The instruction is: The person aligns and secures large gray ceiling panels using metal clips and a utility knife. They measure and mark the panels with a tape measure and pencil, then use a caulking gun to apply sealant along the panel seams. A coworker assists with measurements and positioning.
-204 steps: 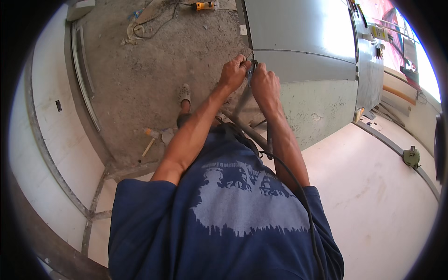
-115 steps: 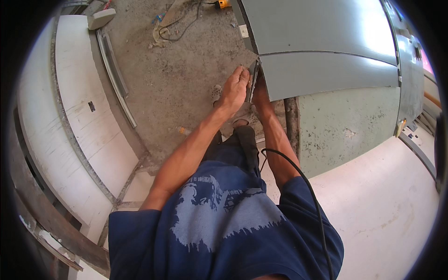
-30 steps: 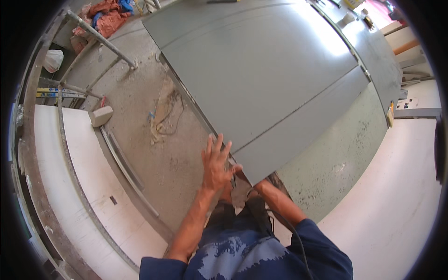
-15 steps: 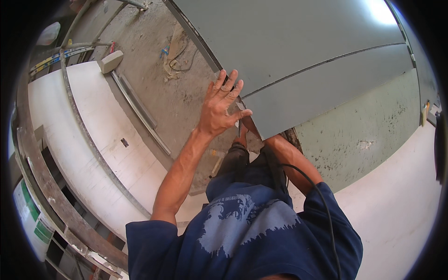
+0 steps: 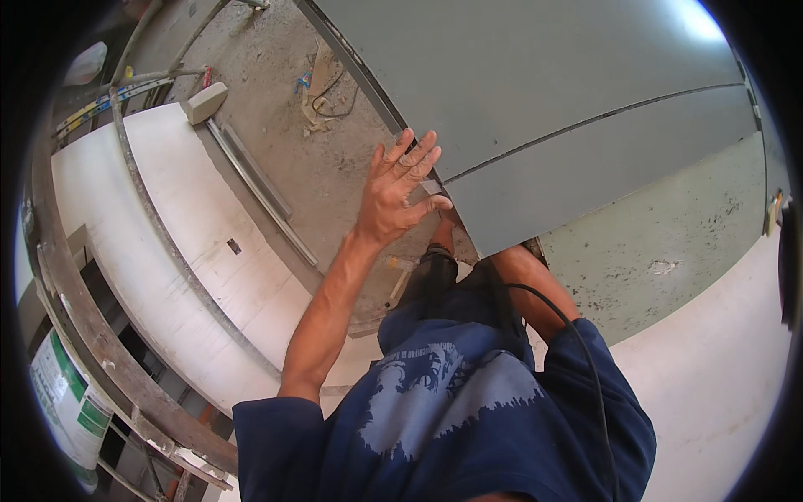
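A large grey panel (image 5: 577, 142) with a dark seam across it fills the upper right. My left hand (image 5: 393, 192) is at its left edge, fingers spread and thumb apart; some fingertips overlap the edge, and I cannot tell how firmly they touch it. My right forearm (image 5: 535, 280) passes beneath the panel's near edge. The right hand is hidden under it, so what it holds or touches does not show. Beyond that edge lies a pale green, black-speckled board (image 5: 661, 251).
On the left, a white board (image 5: 180, 226) sits behind a curved metal bar. Metal channels (image 5: 259, 184) and a pale block (image 5: 206, 103) lie beside it. Wire and scraps (image 5: 322, 92) litter the dusty floor. A black cable (image 5: 585, 376) crosses my shirt. A white-and-green bucket (image 5: 67, 402) stands lower left.
The view has shifted slightly, so the surroundings sit a little further right. My left hand keeps its spread pose at the panel edge; the right arm remains under the panel.
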`<action>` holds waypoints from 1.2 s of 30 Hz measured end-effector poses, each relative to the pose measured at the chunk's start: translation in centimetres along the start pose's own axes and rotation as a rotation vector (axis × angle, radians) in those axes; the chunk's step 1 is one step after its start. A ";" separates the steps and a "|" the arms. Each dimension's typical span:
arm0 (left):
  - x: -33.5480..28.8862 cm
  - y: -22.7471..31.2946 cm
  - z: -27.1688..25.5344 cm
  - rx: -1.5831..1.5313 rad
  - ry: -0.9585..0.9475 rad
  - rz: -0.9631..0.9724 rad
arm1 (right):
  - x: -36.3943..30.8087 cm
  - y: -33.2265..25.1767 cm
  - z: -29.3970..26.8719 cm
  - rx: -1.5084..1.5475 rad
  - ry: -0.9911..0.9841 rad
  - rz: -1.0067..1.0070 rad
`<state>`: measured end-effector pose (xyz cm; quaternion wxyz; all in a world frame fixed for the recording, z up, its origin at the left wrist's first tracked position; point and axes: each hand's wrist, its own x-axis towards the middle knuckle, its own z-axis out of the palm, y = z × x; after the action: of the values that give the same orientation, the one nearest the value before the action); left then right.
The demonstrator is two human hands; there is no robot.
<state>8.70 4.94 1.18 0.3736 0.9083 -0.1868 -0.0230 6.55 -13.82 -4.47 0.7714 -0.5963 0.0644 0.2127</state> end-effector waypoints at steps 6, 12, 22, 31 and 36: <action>0.1 -0.6 0.2 -0.038 0.050 0.039 | -0.3 0.2 0.4 -0.007 0.004 0.045; 1.8 -1.8 -0.1 0.070 0.047 0.073 | -1.1 0.7 0.5 -0.008 0.021 0.078; 2.2 -2.3 -0.7 0.141 0.012 0.094 | -1.3 1.4 0.9 -0.193 0.114 0.012; 3.1 -3.0 -1.0 0.060 0.051 0.146 | -0.9 0.6 1.3 0.033 0.129 0.029; 3.9 -3.5 -1.5 0.037 0.035 0.143 | -0.1 0.1 1.6 0.096 0.136 0.040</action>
<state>13.66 6.80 0.21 0.3604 0.8997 -0.2452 0.0229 6.11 -12.27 -4.09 0.7886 -0.5702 0.1388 0.1837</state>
